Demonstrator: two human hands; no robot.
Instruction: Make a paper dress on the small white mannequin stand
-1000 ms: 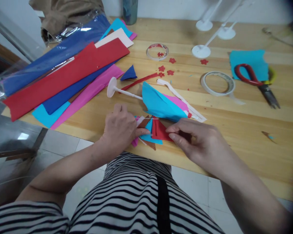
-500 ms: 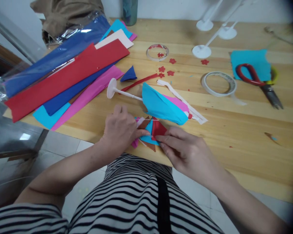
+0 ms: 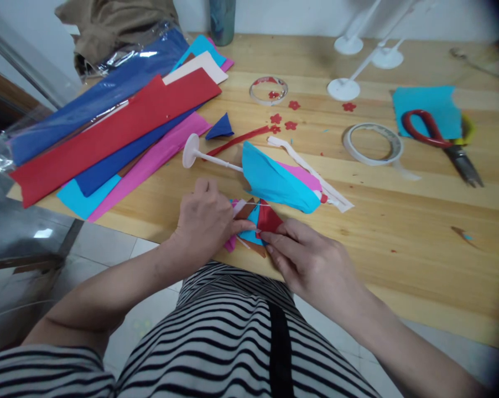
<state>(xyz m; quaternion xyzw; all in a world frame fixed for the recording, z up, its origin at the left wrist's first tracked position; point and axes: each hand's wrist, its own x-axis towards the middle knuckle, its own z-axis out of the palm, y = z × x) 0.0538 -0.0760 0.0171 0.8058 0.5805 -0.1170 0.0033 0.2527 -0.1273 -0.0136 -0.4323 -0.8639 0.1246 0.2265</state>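
Note:
At the table's front edge lie small paper scraps in pink, brown, white and blue. A red paper piece (image 3: 270,215) rests on a light-blue scrap (image 3: 251,221). My left hand (image 3: 206,215) presses on the scraps from the left, its fingers curled and the thumb stretched over the light-blue scrap. With thumb and fingertips together, my right hand (image 3: 311,251) pinches the lower edge of the red paper. Just beyond both hands lies a paper-dressed figure (image 3: 280,179), light blue and pink, on a white stick with a round base (image 3: 190,150).
Rolled coloured paper sheets (image 3: 117,132) cover the table's left. Red-handled scissors (image 3: 444,141) lie on a light-blue sheet at right, beside a tape roll (image 3: 374,143). Several red paper flowers (image 3: 291,126) and a second tape ring (image 3: 268,91) lie farther back, near white stands (image 3: 344,88).
My right hand has shifted slightly left, and its fingertips are closer to my left thumb over the red paper. My left hand stays in place.

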